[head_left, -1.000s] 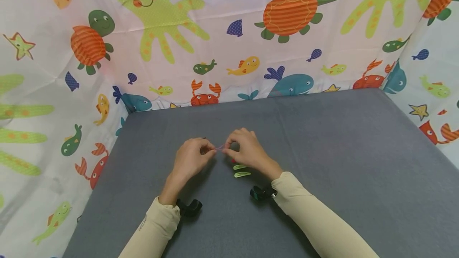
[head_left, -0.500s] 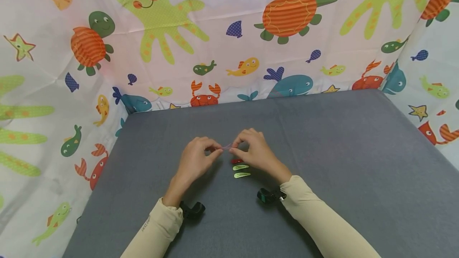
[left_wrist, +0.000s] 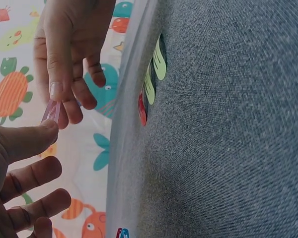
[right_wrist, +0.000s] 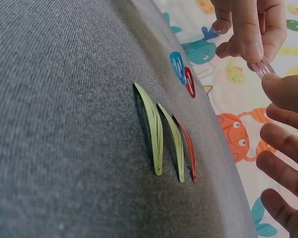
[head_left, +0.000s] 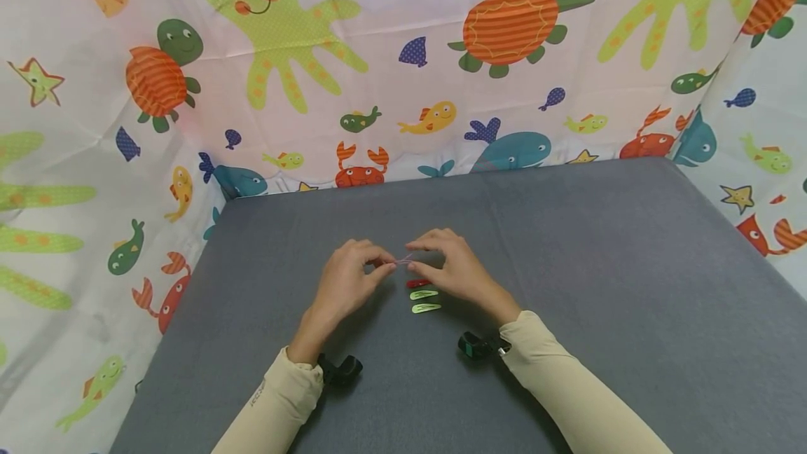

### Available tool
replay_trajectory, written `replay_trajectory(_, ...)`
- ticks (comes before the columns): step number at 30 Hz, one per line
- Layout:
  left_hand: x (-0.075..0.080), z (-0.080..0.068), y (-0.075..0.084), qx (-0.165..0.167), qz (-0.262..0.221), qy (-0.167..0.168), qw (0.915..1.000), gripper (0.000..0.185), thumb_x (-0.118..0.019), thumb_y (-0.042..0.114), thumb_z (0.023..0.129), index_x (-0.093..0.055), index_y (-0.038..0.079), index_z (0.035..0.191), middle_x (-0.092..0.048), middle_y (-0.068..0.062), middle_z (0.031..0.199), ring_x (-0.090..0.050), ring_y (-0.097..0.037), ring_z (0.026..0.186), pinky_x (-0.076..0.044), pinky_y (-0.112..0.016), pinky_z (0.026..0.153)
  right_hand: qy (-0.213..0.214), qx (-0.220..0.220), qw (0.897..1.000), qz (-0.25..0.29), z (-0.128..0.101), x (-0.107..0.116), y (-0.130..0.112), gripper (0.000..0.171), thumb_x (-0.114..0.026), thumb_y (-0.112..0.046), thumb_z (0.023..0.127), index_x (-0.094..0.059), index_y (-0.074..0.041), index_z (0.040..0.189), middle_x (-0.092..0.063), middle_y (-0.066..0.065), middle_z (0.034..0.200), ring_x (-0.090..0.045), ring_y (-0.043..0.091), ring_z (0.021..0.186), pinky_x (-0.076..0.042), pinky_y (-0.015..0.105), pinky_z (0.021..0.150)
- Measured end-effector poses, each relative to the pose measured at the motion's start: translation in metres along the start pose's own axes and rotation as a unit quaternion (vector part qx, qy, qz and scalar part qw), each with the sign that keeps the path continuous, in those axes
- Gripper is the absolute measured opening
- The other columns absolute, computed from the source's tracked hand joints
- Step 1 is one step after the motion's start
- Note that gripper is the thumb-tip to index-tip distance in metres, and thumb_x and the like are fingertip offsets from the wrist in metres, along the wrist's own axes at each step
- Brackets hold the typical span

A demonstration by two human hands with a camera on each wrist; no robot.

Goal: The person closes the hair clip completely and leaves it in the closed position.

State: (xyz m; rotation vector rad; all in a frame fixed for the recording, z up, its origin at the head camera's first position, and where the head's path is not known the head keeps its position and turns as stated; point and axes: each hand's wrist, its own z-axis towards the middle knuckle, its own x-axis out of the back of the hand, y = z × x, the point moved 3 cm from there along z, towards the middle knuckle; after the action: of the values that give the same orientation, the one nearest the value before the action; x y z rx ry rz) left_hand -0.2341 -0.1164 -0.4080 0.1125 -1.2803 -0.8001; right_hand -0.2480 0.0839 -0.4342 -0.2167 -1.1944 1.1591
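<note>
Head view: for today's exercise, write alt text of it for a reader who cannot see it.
Two hands, the left hand and right hand, pinch a small pink hair clip between them above a grey table. Just below it, one red clip and two green clips lie in a row; sea-animal fabric hangs behind.

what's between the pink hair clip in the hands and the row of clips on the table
Nothing visible. Both hands, left hand and right hand, pinch the pink hair clip above the grey table; the red clip and two green clips lie just below, uncovered.
</note>
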Motion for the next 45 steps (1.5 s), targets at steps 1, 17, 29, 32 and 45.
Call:
replay_trajectory(1,0.000,0.000,0.000,-0.002,-0.002,0.000,1.0000,0.004,-0.081,0.020,0.088,-0.082,0.019,0.091,-0.073,0.005,0.086,-0.064,-0.026,0.083,-0.047,-0.037,0.073,-0.002,0.004,1.000,0.003,0.000,0.000,0.000,0.033,-0.079,-0.019,0.090,-0.075,-0.009,0.120,-0.072,0.007,0.114,-0.061,0.027,0.109,-0.049,0.051,0.095)
replay_trajectory(17,-0.003,0.004,0.002,-0.008,-0.003,0.006,0.9999,0.004,-0.081,0.020,0.088,-0.082,0.022,0.092,-0.072,0.006,0.084,-0.064,-0.025,0.083,-0.047,-0.036,0.074,0.010,0.011,1.000,0.027,-0.001,0.004,0.000,0.016,-0.077,-0.013,0.091,-0.081,-0.011,0.106,-0.075,0.003,0.104,-0.062,0.021,0.102,-0.050,0.041,0.088)
replay_trajectory(29,-0.006,0.008,0.005,-0.010,-0.027,-0.003,0.9996,0.007,-0.079,0.021,0.091,-0.083,0.018,0.094,-0.075,0.007,0.087,-0.062,-0.017,0.085,-0.045,-0.034,0.075,0.016,0.000,0.999,0.043,-0.001,0.012,0.003,0.012,-0.077,-0.013,0.091,-0.083,-0.014,0.101,-0.073,-0.002,0.092,-0.058,0.014,0.092,-0.046,0.032,0.080)
replay_trajectory(32,-0.007,0.010,0.003,-0.026,-0.032,-0.007,0.9991,0.008,-0.078,0.023,0.091,-0.083,0.018,0.095,-0.075,0.009,0.085,-0.059,-0.012,0.082,-0.039,-0.034,0.076,0.008,-0.002,0.999,0.051,-0.001,0.015,0.003,0.011,-0.077,-0.013,0.090,-0.083,-0.014,0.099,-0.073,-0.002,0.090,-0.058,0.014,0.090,-0.045,0.032,0.079)
replay_trajectory(45,-0.011,0.012,-0.006,-0.057,-0.106,-0.040,0.9919,0.010,-0.075,0.022,0.094,-0.083,0.017,0.097,-0.074,0.008,0.086,-0.058,-0.007,0.071,-0.047,-0.026,0.063,-0.010,0.009,0.996,0.091,-0.001,0.014,0.007,0.010,-0.076,-0.012,0.091,-0.083,-0.012,0.098,-0.072,0.001,0.084,-0.057,0.018,0.087,-0.043,0.032,0.078)
